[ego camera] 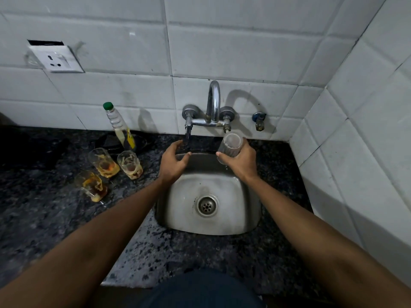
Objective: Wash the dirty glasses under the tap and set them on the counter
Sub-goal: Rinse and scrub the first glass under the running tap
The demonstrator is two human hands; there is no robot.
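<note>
My right hand (241,162) grips a clear ribbed glass (230,147), upright and slightly tilted, above the back right corner of the steel sink (242,218); a drop hangs beneath it. My left hand (174,162) hovers over the sink's back left rim, fingers loosely curved and holding nothing, just below the tap's left handle (188,130). The curved tap spout (214,101) rises from the wall; no running water shows. Three dirty glasses with brown and yellow residue stand on the dark counter left of the sink: one (103,163), another (130,164), the nearest (92,185).
A clear bottle (119,125) with a green cap and yellow liquid leans by the wall behind the dirty glasses. A dark plate or cloth (115,142) lies under it. A wall socket (59,58) sits upper left. Tiled walls close the back and right. A small valve (259,121) juts right of the tap.
</note>
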